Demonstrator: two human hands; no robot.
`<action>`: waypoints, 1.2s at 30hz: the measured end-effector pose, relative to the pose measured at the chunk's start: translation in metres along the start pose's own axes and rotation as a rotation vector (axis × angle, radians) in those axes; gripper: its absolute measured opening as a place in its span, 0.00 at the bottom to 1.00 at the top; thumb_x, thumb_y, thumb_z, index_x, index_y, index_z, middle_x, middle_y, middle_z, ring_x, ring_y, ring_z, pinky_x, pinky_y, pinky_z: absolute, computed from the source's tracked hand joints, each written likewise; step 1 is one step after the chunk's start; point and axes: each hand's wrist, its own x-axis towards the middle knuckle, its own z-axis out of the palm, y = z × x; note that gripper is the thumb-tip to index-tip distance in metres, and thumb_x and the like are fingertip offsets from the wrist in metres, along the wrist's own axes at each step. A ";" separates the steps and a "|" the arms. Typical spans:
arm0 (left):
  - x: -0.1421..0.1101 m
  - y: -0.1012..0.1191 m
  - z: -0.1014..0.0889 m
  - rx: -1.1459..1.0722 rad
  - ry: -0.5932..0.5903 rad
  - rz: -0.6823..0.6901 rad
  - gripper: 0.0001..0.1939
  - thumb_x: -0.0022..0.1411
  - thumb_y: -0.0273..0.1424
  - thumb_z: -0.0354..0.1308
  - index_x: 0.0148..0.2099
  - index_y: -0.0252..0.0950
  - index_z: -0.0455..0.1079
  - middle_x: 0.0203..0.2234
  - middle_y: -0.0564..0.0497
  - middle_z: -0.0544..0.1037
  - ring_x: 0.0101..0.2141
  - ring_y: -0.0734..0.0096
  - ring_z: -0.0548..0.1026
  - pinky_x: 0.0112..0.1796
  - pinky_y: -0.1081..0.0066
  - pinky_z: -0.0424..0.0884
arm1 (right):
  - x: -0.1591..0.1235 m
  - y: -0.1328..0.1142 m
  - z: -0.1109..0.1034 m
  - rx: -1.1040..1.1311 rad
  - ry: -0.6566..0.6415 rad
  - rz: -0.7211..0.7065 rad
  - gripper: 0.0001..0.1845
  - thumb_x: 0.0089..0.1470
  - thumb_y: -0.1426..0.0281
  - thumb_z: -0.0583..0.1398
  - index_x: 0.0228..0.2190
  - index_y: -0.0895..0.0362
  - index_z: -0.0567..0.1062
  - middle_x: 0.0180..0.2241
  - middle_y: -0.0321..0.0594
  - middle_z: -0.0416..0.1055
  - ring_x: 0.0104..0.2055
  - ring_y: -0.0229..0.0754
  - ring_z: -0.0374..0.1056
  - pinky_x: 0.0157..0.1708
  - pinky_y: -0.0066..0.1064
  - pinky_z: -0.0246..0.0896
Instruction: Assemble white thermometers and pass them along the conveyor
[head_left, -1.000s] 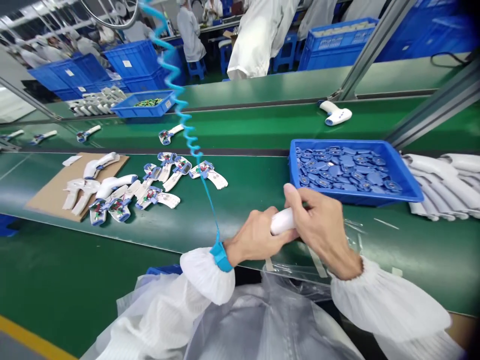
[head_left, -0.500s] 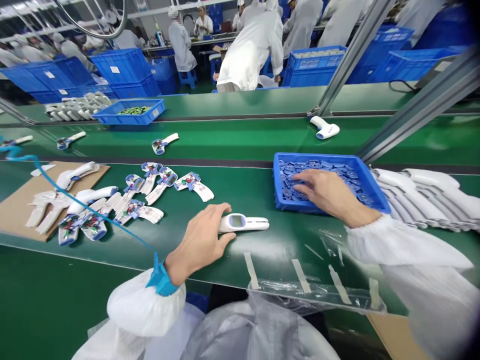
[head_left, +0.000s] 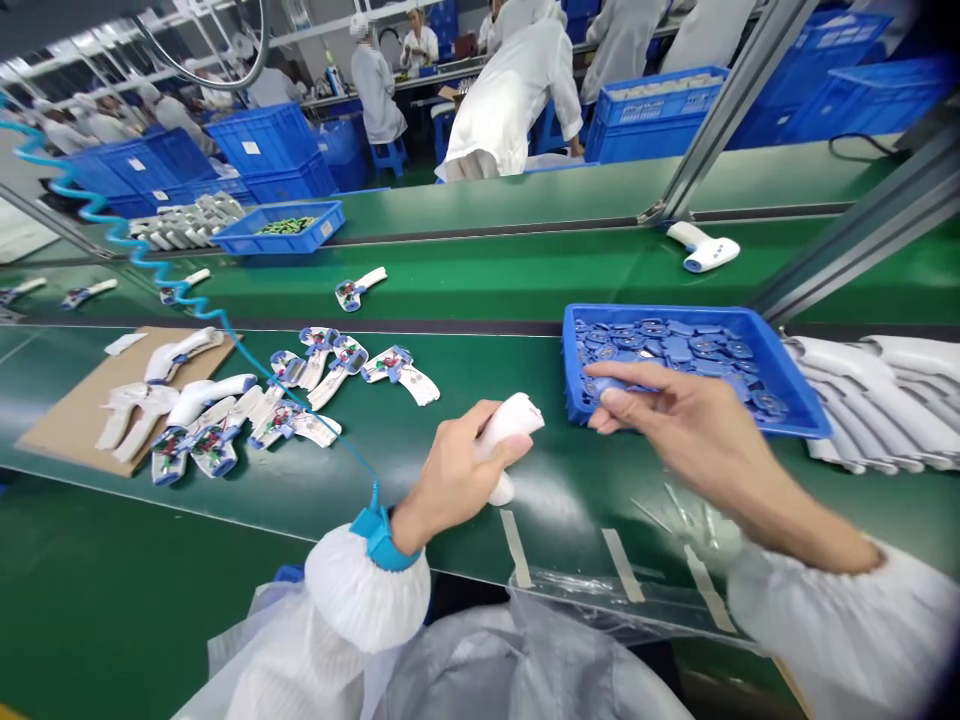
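Observation:
My left hand (head_left: 457, 465) is closed around a white gun-shaped thermometer (head_left: 517, 420), lifted and tilted over the green bench, with much of its body hidden by my fingers. My right hand (head_left: 675, 410) pinches a small blue plastic piece (head_left: 609, 386) between thumb and fingers, at the front left of a blue tray (head_left: 806, 425). Many similar blue plastic pieces (head_left: 679, 345) fill that tray. A blue wrist strap (head_left: 382, 535) with a coiled cord circles my left wrist.
Opened thermometer halves with wiring (head_left: 281, 420) lie to the left, beside a cardboard sheet (head_left: 79, 435) bearing white shells. Stacked white shells (head_left: 862, 400) sit right of the tray. A metal post (head_left: 720, 120) rises behind. Thermometers rest on the conveyor (head_left: 480, 280); people in white coats work beyond.
My left hand has picked the thermometer up from the bench and turned it. My right hand has drawn back toward the tray's near edge with a blue piece pinched.

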 end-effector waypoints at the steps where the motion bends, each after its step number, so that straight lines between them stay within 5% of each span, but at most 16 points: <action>1: -0.001 0.002 0.004 -0.073 0.021 0.018 0.17 0.70 0.44 0.60 0.52 0.38 0.75 0.32 0.54 0.78 0.32 0.69 0.73 0.35 0.70 0.66 | -0.008 -0.003 0.010 0.074 0.010 0.043 0.30 0.56 0.48 0.67 0.51 0.56 0.81 0.27 0.41 0.78 0.30 0.45 0.75 0.37 0.39 0.75; 4: -0.003 0.009 0.019 -0.192 0.056 0.060 0.16 0.70 0.42 0.62 0.54 0.39 0.75 0.37 0.54 0.80 0.35 0.70 0.74 0.37 0.71 0.68 | -0.023 -0.006 0.039 0.140 0.079 0.034 0.30 0.55 0.46 0.68 0.48 0.55 0.83 0.27 0.39 0.77 0.29 0.42 0.72 0.32 0.36 0.72; 7: -0.003 0.013 0.027 -0.177 0.092 0.099 0.15 0.69 0.39 0.63 0.53 0.39 0.75 0.41 0.52 0.81 0.38 0.68 0.75 0.40 0.70 0.69 | -0.030 -0.003 0.055 0.139 0.154 -0.096 0.23 0.57 0.48 0.67 0.44 0.51 0.85 0.40 0.43 0.78 0.37 0.43 0.73 0.34 0.34 0.71; 10: -0.003 0.016 0.024 -0.143 0.103 0.100 0.15 0.70 0.39 0.63 0.54 0.38 0.75 0.40 0.51 0.81 0.38 0.67 0.75 0.40 0.69 0.69 | -0.035 -0.002 0.061 0.115 0.195 -0.160 0.19 0.59 0.51 0.67 0.44 0.50 0.85 0.44 0.43 0.75 0.40 0.42 0.72 0.33 0.33 0.71; 14: -0.005 0.018 0.017 -0.204 -0.030 0.117 0.20 0.72 0.42 0.59 0.60 0.40 0.73 0.44 0.51 0.82 0.40 0.65 0.77 0.41 0.69 0.71 | -0.037 -0.008 0.060 0.020 0.252 -0.241 0.17 0.60 0.54 0.67 0.45 0.50 0.85 0.42 0.42 0.73 0.39 0.41 0.71 0.34 0.34 0.71; 18: -0.004 0.013 0.021 -0.036 0.009 0.188 0.18 0.75 0.41 0.53 0.60 0.39 0.72 0.45 0.49 0.83 0.40 0.64 0.78 0.42 0.66 0.71 | -0.037 -0.010 0.061 -0.116 0.143 -0.310 0.17 0.66 0.56 0.62 0.50 0.50 0.82 0.46 0.42 0.76 0.43 0.42 0.73 0.35 0.33 0.70; 23: -0.002 -0.003 0.032 0.360 0.087 0.340 0.12 0.75 0.37 0.53 0.48 0.39 0.76 0.35 0.49 0.83 0.36 0.61 0.78 0.42 0.61 0.69 | -0.047 0.015 0.067 -0.107 0.179 -0.223 0.18 0.68 0.54 0.58 0.44 0.53 0.80 0.41 0.43 0.79 0.38 0.42 0.74 0.39 0.34 0.71; 26: -0.008 -0.010 0.034 0.354 0.137 0.346 0.13 0.74 0.42 0.56 0.50 0.40 0.76 0.40 0.48 0.83 0.41 0.60 0.78 0.46 0.60 0.69 | -0.062 0.027 0.060 -0.062 0.103 -0.087 0.18 0.65 0.52 0.60 0.46 0.52 0.77 0.43 0.42 0.79 0.39 0.43 0.75 0.39 0.34 0.72; 30: -0.018 -0.015 0.039 0.278 0.298 0.256 0.16 0.72 0.43 0.57 0.39 0.38 0.75 0.36 0.47 0.82 0.37 0.62 0.75 0.40 0.62 0.69 | -0.075 0.026 0.052 -0.094 0.006 -0.036 0.18 0.65 0.51 0.59 0.44 0.50 0.76 0.38 0.40 0.78 0.34 0.43 0.73 0.33 0.34 0.69; 36: -0.014 -0.017 0.047 0.386 0.190 0.393 0.12 0.71 0.41 0.60 0.43 0.39 0.80 0.36 0.47 0.84 0.37 0.60 0.76 0.40 0.61 0.67 | -0.073 0.035 0.068 -0.207 0.181 -0.067 0.18 0.66 0.53 0.55 0.43 0.53 0.75 0.36 0.43 0.77 0.33 0.46 0.73 0.36 0.39 0.68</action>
